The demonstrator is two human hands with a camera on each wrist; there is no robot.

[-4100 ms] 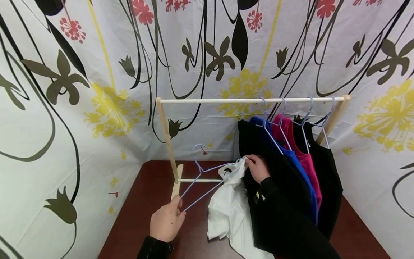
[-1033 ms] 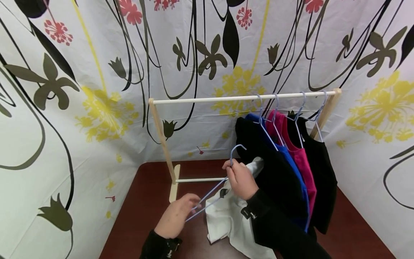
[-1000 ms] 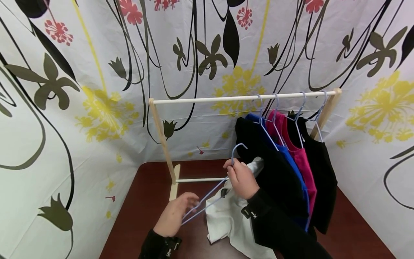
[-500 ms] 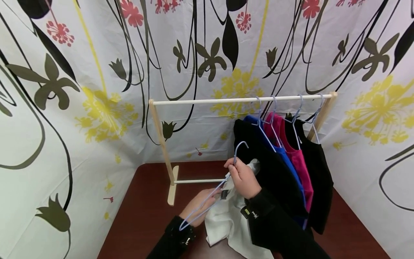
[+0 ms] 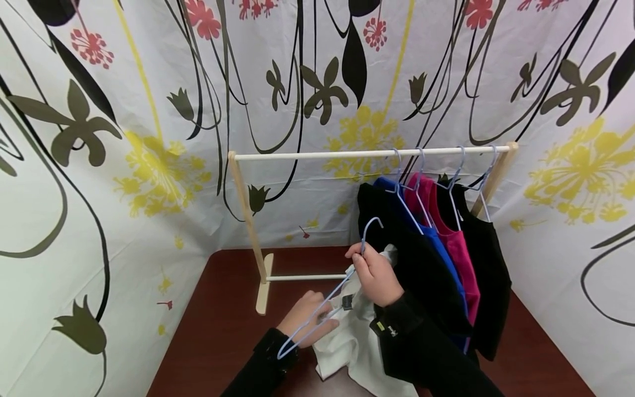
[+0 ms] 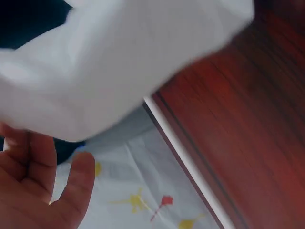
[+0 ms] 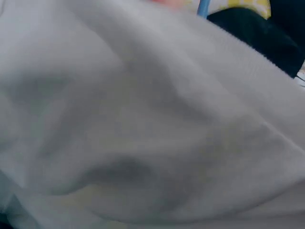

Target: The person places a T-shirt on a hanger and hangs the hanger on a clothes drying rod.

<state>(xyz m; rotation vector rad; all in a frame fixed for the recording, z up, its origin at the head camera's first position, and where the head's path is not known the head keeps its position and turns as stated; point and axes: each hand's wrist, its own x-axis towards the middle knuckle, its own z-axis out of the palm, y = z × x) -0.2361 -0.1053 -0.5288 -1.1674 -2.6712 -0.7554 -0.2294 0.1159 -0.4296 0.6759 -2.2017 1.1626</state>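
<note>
My right hand (image 5: 378,275) grips the blue wire hanger (image 5: 365,231) just below its hook, with the white garment (image 5: 349,344) bunched beneath the fingers. The hanger slants down to the left, its lower end lying over my left wrist. A dark label (image 5: 347,302) shows near the garment's neck. My left hand (image 5: 308,318) is at the garment's near edge, thumb and fingers apart. In the left wrist view, the thumb (image 6: 82,179) stands away from the white cloth (image 6: 124,57), which hides some fingertips. White cloth (image 7: 143,109) fills most of the right wrist view.
Behind stands a small wooden rack (image 5: 307,156) on the dark red table (image 5: 198,342). Several garments hang at its right on blue hangers, including a pink top (image 5: 463,256) and a black one (image 5: 491,275). A flowered curtain (image 5: 268,66) surrounds the table.
The right hand has shifted from the garment's shoulder to the hanger's neck. The left hand has let go of the hanger's end and moved right to the cloth; its fingers have since bent.
</note>
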